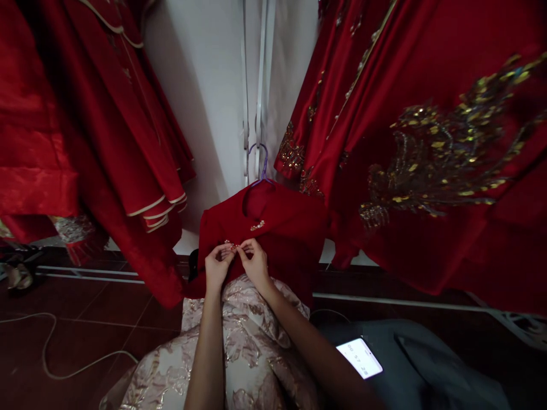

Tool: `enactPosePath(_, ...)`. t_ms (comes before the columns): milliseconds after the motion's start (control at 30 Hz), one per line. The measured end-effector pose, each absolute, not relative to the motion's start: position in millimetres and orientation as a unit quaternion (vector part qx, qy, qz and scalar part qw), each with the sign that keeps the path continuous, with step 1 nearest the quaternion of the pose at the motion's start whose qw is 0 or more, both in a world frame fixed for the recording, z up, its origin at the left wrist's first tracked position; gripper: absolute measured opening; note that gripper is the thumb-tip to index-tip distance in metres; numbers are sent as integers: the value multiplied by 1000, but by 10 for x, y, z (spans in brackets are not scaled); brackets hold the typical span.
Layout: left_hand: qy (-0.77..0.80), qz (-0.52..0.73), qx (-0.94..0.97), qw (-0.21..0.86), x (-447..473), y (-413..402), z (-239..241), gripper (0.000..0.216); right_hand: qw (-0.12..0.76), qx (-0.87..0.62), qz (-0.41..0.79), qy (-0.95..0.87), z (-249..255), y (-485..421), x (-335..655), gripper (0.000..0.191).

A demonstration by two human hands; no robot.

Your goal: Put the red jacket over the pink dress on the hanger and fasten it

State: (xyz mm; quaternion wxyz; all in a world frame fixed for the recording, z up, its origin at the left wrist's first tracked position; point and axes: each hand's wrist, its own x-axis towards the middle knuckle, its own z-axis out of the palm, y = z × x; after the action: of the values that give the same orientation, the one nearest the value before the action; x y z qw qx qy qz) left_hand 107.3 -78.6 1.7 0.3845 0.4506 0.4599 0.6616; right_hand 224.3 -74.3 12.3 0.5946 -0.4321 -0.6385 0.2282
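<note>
Both forearms reach fwd & up from the bottom edge, left hand & right hand meeting at the front of a small red garment on a purple hanger. Dark red tile floor, white wall, red embroidered gowns either side. Fingers of both hands pinch closed on a beaded clasp, prob. a frog button; detail too small to tell.

We see our own two forearms bare from the near edge of the view up to the wrists, with no sleeves on them. Our left hand and right hand wear no gloves; any rings are too small to tell.
</note>
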Motion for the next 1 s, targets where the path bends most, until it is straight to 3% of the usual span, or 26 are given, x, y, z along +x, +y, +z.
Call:
enactPosePath(500,546,615,511,249,1042,-873,101,25,577,-449,185,-657,156,-749,2182,8)
enactPosePath(633,533,601,538,255,1041,-863,116,21,561,-455,208,-659,213,-698,2187,6)
enactPosePath(800,504,567,568,318,923,-908,120,22,461,-397,344,-715,463,-731,2639,11)
enactPosePath(1000,539,389,688,292,766,-1032,118,44,360,-475,309,-741,422,-958,3314,17)
